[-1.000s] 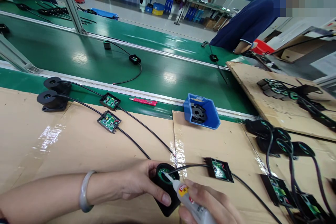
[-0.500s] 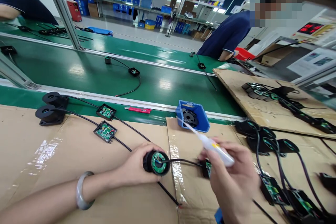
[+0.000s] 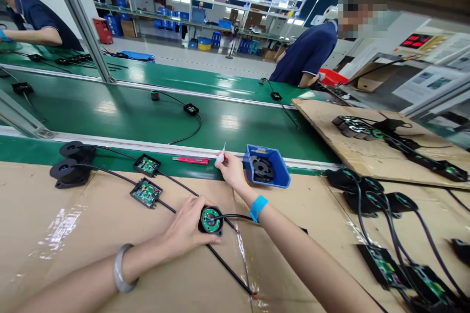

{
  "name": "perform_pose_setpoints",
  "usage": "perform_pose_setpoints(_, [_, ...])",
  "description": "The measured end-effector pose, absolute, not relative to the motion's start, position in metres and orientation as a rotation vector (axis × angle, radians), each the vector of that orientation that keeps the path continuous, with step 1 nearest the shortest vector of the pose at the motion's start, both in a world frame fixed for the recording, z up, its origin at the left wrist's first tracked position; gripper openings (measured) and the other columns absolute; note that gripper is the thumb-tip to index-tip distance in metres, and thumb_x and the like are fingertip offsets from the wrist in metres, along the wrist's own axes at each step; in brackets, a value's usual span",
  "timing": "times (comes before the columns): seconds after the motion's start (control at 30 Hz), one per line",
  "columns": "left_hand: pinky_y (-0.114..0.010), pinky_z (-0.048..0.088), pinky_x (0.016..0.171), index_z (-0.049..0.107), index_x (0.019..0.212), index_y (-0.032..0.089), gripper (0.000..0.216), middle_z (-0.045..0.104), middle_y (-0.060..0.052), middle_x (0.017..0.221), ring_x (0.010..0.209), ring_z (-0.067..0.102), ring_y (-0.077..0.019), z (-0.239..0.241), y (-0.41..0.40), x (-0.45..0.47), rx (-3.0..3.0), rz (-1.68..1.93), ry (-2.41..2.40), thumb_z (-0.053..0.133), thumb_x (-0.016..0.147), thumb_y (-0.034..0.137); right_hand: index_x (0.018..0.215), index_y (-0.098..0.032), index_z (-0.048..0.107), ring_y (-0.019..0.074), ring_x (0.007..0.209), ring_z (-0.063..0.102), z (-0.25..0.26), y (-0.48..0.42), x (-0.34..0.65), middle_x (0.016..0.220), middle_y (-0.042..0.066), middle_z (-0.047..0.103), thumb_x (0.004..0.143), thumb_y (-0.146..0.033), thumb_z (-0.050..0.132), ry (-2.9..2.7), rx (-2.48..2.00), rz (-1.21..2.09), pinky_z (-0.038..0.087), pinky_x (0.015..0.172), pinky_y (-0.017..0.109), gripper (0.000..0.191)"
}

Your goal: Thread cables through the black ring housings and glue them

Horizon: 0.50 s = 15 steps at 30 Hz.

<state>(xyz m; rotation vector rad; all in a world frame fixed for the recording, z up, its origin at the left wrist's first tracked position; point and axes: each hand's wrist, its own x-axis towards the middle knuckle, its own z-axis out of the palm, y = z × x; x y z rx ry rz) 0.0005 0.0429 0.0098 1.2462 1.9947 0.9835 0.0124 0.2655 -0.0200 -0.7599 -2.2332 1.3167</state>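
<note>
Head view: right hand (image 3: 230,170) carried glue tube (image 3: 220,157) toward blue bin (image 3: 279,172).

bright overhead light, glare on the green belt (image 3: 110,107), warped edges.

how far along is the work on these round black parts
Looks done: two wired parts lie set aside at the left of the cardboard. In hand: the left hand steadies a round black part with its green board showing, while the right hand holds a small white tube out beside the blue bin. Left, probably: the pile of wired parts at the right.
</note>
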Motion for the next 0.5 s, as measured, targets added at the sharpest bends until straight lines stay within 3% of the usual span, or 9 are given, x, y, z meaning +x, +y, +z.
perform_pose_setpoints(0.1, [-0.045,0.043,0.094,0.059,0.108,0.020,0.061,0.065,-0.006,0.114,0.108,0.057,-0.0316,0.008,0.041,-0.001,1.269,0.982,2.019,0.096,0.060,0.029,0.114,-0.014,0.062,0.0202,0.099,0.065,-0.019,0.267,0.015,0.110,0.007,0.066,0.094,-0.031,0.067,-2.285,-0.786,1.274,0.054,0.092,0.043,0.026])
perform_pose_setpoints(0.17, [-0.045,0.043,0.096,0.058,0.114,0.020,0.064,0.064,-0.007,0.117,0.110,0.057,-0.0313,0.009,0.038,-0.002,1.328,1.050,1.963,0.094,0.062,0.027,0.126,-0.014,0.057,0.0249,0.110,0.063,-0.008,0.262,0.032,0.121,0.011,0.064,0.090,-0.025,0.069,-2.315,-0.783,1.248,0.051,0.098,0.047,0.039])
perform_pose_setpoints(0.23, [-0.042,0.044,0.098,0.056,0.120,0.021,0.063,0.064,-0.006,0.120,0.112,0.058,-0.0290,0.009,0.035,-0.004,1.404,1.157,1.867,0.089,0.067,0.021,0.128,-0.015,0.055,0.0280,0.119,0.059,0.008,0.250,0.061,0.126,0.015,0.062,0.087,-0.023,0.069,-2.368,-0.726,1.229,0.047,0.103,0.047,0.044])
perform_pose_setpoints(0.27, [-0.040,0.045,0.097,0.056,0.122,0.021,0.061,0.065,-0.006,0.119,0.111,0.059,-0.0274,0.010,0.034,-0.004,1.432,1.200,1.829,0.086,0.069,0.018,0.124,-0.016,0.059,0.0270,0.118,0.059,0.017,0.242,0.078,0.124,0.013,0.064,0.088,-0.025,0.068,-2.407,-0.665,1.230,0.046,0.103,0.044,0.038])
perform_pose_setpoints(0.37, [-0.036,0.047,0.091,0.059,0.117,0.021,0.054,0.067,-0.004,0.112,0.104,0.062,-0.0248,0.009,0.033,-0.003,1.435,1.233,1.828,0.083,0.070,0.013,0.097,-0.023,0.068,0.0190,0.090,0.068,0.036,0.220,0.129,0.094,0.002,0.071,0.091,-0.034,0.064,-2.560,-0.469,1.318,0.052,0.081,0.030,0.013])
perform_pose_setpoints(0.43, [-0.035,0.048,0.090,0.059,0.115,0.021,0.053,0.068,-0.003,0.110,0.103,0.063,-0.0244,0.008,0.033,-0.002,1.409,1.209,1.854,0.084,0.069,0.012,0.088,-0.023,0.067,0.0154,0.076,0.066,0.038,0.209,0.151,0.082,-0.001,0.069,0.093,-0.032,0.063,-2.591,-0.429,1.342,0.049,0.069,0.025,0.011])
perform_pose_setpoints(0.5, [-0.035,0.049,0.091,0.059,0.116,0.021,0.055,0.068,-0.003,0.111,0.104,0.063,-0.0239,0.009,0.033,-0.001,1.393,1.176,1.869,0.085,0.068,0.010,0.086,-0.022,0.065,0.0138,0.073,0.064,0.033,0.203,0.161,0.079,-0.001,0.068,0.095,-0.027,0.060,-2.570,-0.433,1.333,0.046,0.066,0.023,0.012])
